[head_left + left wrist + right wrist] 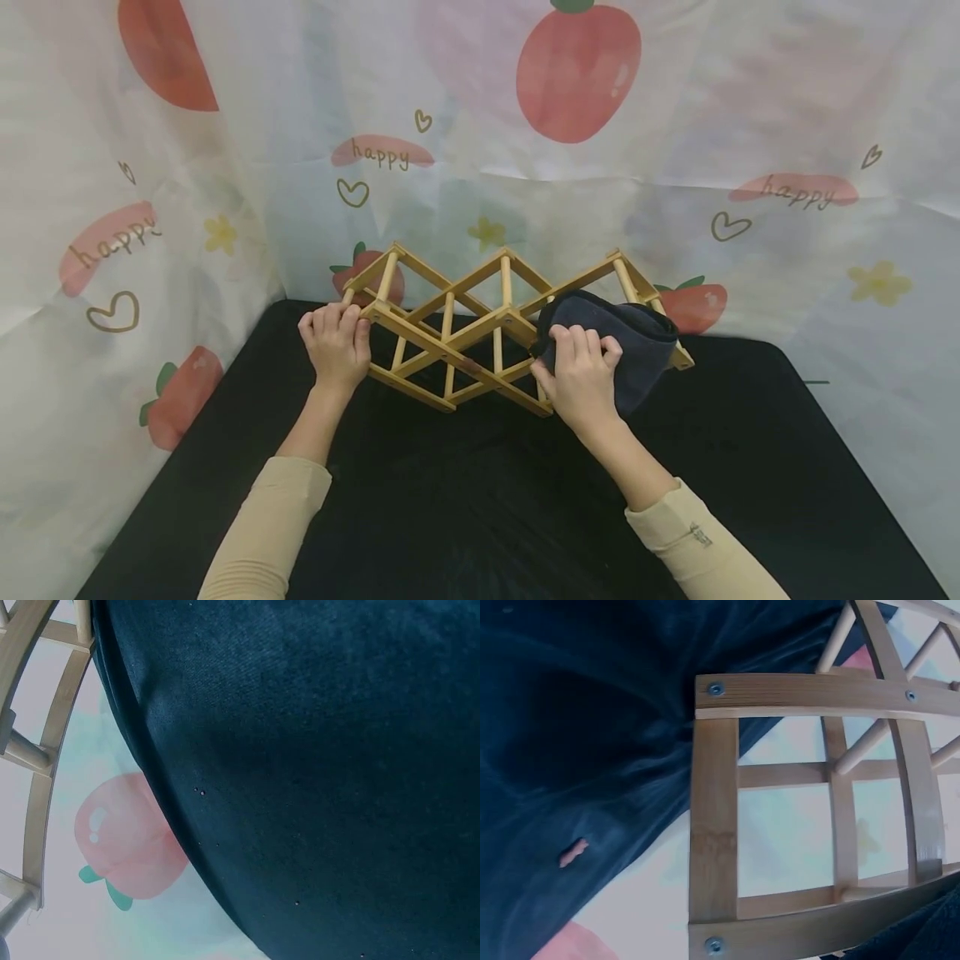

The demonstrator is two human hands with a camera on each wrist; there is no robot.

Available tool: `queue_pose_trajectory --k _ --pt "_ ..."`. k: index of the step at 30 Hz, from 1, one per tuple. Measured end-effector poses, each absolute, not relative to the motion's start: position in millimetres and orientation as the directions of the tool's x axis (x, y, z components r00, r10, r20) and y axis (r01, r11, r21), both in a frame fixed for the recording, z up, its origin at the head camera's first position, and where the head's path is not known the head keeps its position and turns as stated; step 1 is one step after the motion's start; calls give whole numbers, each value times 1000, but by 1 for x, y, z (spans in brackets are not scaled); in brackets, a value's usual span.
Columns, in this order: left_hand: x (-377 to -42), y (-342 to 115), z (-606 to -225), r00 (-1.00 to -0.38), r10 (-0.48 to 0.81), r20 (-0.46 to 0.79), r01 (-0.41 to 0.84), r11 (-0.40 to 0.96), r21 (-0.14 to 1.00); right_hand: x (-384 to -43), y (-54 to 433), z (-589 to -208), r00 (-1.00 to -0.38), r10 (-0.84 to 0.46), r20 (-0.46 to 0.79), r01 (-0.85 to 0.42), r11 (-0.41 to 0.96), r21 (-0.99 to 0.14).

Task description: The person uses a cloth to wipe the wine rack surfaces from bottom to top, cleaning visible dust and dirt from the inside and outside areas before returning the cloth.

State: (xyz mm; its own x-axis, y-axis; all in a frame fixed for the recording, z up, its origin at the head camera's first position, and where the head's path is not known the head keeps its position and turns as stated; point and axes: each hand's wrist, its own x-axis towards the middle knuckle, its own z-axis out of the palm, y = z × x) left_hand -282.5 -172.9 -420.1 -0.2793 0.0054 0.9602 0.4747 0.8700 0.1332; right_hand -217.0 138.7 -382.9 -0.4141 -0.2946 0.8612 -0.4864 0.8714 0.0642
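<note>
Sleeves up front, both hands out on the black surface point(480, 500): left hand point(335, 344) grips the wooden folding rack's point(480, 329) end, right hand point(581, 375) presses a dark cloth point(626, 342) on it. I'd brace firmly and wipe along each slat.

Open black velvet tabletop point(487, 517) in front gives free approach, but behind, the folding wooden lattice rack point(480, 329) blocks the way, gripped by left hand point(335, 340) at one end, with right hand point(581, 375) pressing a dark cloth point(637, 346) on the other.
</note>
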Motion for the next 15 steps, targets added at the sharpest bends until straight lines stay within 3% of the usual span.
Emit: queue_pose_trajectory --k 15 --pt "-282 -177 -423 -286 -17 958 514 841 168 -222 122 -367 -430 -344 835 -447 885 134"
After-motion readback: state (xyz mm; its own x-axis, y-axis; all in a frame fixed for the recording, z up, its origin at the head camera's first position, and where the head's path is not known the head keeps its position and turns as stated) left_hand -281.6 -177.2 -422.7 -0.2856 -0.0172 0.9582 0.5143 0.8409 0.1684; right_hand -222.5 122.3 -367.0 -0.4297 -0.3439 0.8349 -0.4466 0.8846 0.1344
